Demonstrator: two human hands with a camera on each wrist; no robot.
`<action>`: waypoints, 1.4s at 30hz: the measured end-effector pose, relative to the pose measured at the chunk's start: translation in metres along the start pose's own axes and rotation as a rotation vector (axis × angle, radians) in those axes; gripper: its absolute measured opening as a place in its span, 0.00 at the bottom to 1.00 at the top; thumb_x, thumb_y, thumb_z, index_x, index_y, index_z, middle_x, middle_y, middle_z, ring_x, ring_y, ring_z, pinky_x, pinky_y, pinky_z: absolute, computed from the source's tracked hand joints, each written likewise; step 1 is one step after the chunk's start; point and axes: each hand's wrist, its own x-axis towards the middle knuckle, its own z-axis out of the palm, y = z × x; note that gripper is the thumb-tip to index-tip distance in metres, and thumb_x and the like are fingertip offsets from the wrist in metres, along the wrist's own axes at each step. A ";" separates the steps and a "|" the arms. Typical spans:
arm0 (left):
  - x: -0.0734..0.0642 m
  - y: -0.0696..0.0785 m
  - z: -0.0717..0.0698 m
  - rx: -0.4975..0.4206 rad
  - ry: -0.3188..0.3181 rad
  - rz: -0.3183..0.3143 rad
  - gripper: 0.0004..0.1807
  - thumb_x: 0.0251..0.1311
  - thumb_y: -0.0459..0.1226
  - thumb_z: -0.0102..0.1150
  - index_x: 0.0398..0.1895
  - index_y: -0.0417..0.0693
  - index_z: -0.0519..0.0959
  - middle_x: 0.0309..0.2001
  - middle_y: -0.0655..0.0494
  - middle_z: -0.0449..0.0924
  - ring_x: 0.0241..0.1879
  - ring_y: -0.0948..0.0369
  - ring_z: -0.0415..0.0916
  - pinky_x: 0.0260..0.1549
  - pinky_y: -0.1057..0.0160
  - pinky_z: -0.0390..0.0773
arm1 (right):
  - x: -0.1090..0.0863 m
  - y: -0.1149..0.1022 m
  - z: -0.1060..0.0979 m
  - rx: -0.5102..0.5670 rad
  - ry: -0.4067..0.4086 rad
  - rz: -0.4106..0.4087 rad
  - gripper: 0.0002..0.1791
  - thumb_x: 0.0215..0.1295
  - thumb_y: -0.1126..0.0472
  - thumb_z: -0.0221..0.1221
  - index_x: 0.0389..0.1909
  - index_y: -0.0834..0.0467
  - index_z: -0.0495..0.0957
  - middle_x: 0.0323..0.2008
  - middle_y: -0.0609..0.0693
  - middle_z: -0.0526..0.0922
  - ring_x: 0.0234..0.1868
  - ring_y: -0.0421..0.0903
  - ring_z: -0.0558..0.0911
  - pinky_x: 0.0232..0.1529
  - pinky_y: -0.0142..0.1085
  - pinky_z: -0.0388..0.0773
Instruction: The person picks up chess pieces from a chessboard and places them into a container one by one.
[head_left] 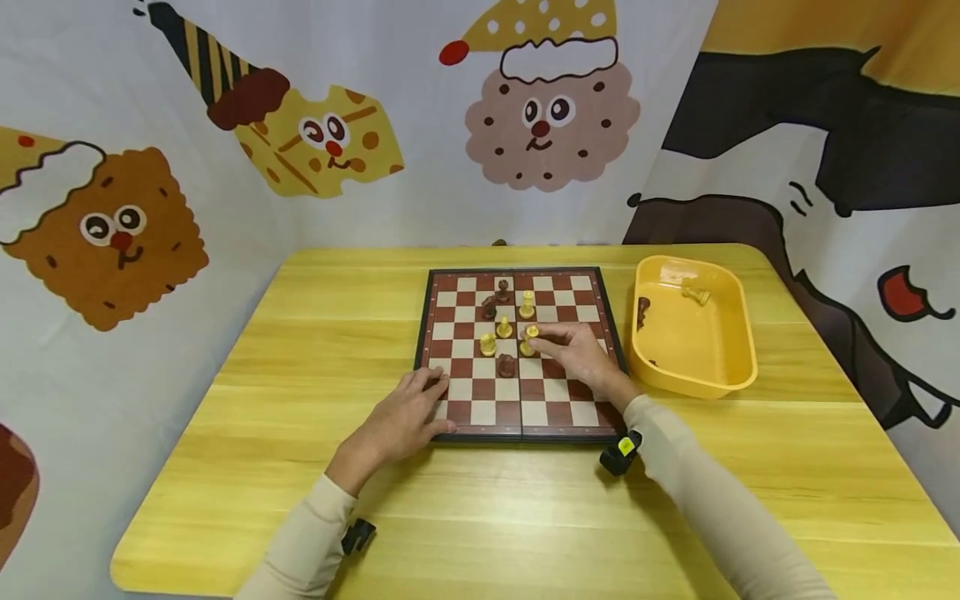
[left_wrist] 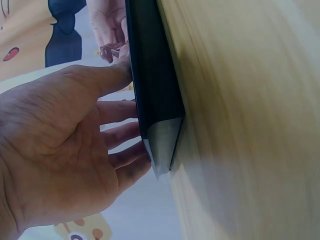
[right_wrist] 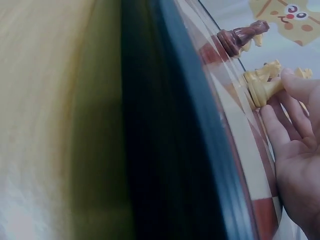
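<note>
My right hand (head_left: 576, 354) pinches a yellow chess piece (head_left: 528, 346) between thumb and fingers, its base at the chessboard. In the right wrist view the fingers sit round this pale piece (right_wrist: 261, 91), with a dark brown piece (right_wrist: 242, 37) standing nearby. My left hand (head_left: 401, 415) rests with extended fingers on the near left corner of the brown-and-cream chessboard (head_left: 558, 414). The left wrist view has that hand (left_wrist: 65, 145) against the board's dark side (left_wrist: 155, 70). Around the middle stand other yellow pieces (head_left: 487, 344) and brown pieces (head_left: 507, 365).
To the right of the board, a yellow plastic tub (head_left: 693, 385) holds a yellow piece (head_left: 696, 292) and dark brown pieces (head_left: 642, 312). Both stand on a wood-grain table (head_left: 300, 358). A cartoon-printed cloth (head_left: 427, 167) hangs behind the table.
</note>
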 end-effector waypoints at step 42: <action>0.005 -0.004 -0.003 0.083 -0.042 0.009 0.42 0.63 0.52 0.67 0.71 0.32 0.69 0.71 0.41 0.64 0.68 0.45 0.62 0.63 0.48 0.73 | -0.009 -0.031 0.005 -0.188 0.216 -0.061 0.18 0.68 0.55 0.68 0.54 0.61 0.86 0.49 0.54 0.87 0.46 0.48 0.84 0.33 0.31 0.78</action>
